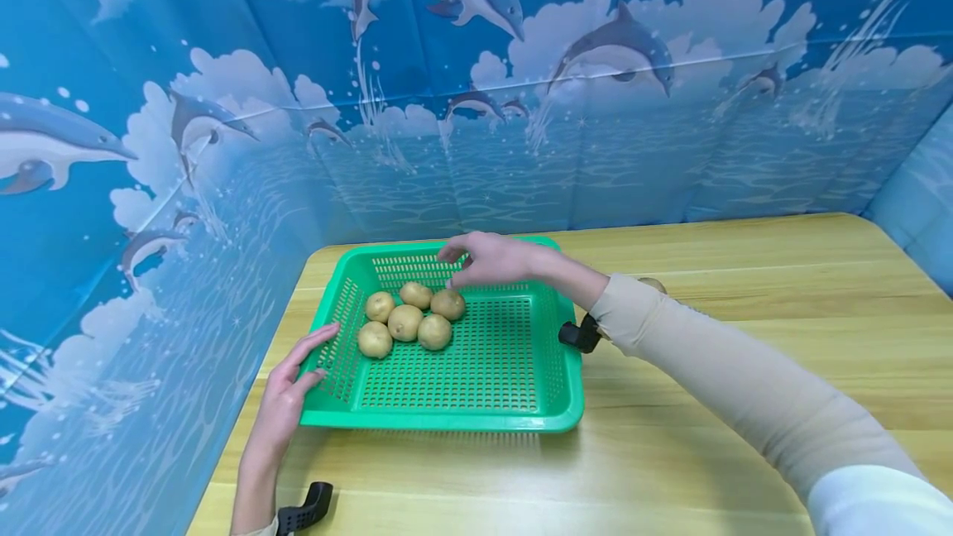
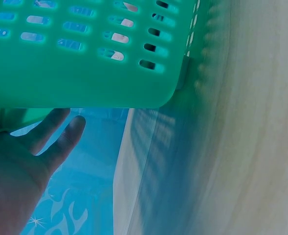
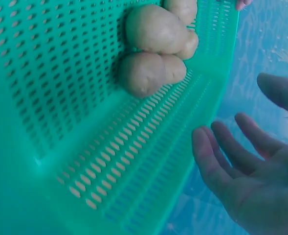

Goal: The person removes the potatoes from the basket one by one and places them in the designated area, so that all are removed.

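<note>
Several round, pale-brown potatoes [image 1: 405, 323] lie clustered in the left half of a green perforated plastic basket [image 1: 447, 420]. My left hand [image 1: 286, 391] grips the basket's left rim, with thumb and a finger over its inner side. In the left wrist view, other fingers [image 2: 65, 142] show outside the wall. Over the basket's far side hovers my right hand [image 1: 495, 259], its fingers loosely bent and nothing between them. Seen from the right wrist, that hand [image 3: 256, 171] is apart from the potatoes [image 3: 156, 29].
Another potato [image 1: 653, 283] sits on the wooden table [image 1: 744, 271] right of the basket, partly hidden by my right sleeve [image 1: 715, 362]. A blue curtain [image 1: 476, 164] with dolphins hangs behind the table and along its left side.
</note>
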The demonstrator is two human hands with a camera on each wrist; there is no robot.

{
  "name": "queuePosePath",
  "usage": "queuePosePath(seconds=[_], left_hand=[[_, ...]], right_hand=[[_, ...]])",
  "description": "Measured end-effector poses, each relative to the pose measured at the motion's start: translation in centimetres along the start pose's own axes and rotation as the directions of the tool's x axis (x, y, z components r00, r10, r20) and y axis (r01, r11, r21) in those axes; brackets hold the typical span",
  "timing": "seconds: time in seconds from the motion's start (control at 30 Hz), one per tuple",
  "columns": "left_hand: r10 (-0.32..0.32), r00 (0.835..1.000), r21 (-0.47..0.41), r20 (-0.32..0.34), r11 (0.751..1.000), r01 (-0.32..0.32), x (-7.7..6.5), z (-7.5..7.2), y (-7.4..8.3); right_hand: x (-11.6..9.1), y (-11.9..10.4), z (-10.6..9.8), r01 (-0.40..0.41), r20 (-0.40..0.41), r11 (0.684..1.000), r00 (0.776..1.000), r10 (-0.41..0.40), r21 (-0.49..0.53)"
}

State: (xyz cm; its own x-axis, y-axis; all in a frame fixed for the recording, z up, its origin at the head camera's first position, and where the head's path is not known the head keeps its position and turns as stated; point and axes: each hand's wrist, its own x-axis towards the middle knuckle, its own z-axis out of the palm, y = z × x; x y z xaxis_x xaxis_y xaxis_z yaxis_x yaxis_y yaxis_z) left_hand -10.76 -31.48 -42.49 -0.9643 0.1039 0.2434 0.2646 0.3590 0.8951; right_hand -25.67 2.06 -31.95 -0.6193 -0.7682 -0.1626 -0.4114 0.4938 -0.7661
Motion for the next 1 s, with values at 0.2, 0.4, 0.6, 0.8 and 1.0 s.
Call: queuePosePath(seconds=[0.2, 0.4, 0.6, 0.8, 1.0], left_hand=[[0.015, 1.000, -0.003, 0.000, 1.000, -0.015, 0.1, 0.0, 0.1], [0.032, 0.999, -0.005, -0.008, 0.999, -0.032, 0.2, 0.0, 0.0], [0.023, 1.000, -0.004, -0.005, 1.000, -0.023, 0.2, 0.0, -0.1], [0.030, 1.000, -0.001, 0.002, 1.000, -0.030, 0.2, -0.1, -0.3], [0.025, 1.000, 0.015, 0.001, 1.000, -0.025, 0.2, -0.1, -0.4]], right_hand=[[1.8, 0.4, 1.9, -0.052, -0.069, 0.997, 0.996, 0.056, 0.063], [3.4, 0.9, 3.7, -0.093, -0.106, 0.990, 0.989, 0.104, 0.104], [4.3, 1.9, 4.7, -0.142, -0.098, 0.977, 0.982, 0.159, 0.162], [4.6, 3.2, 5.2, -0.183, -0.084, 0.938, 0.973, 0.216, 0.294], [4.9, 3.8, 5.9, -0.225, -0.089, 0.909, 0.958, 0.271, 0.350]])
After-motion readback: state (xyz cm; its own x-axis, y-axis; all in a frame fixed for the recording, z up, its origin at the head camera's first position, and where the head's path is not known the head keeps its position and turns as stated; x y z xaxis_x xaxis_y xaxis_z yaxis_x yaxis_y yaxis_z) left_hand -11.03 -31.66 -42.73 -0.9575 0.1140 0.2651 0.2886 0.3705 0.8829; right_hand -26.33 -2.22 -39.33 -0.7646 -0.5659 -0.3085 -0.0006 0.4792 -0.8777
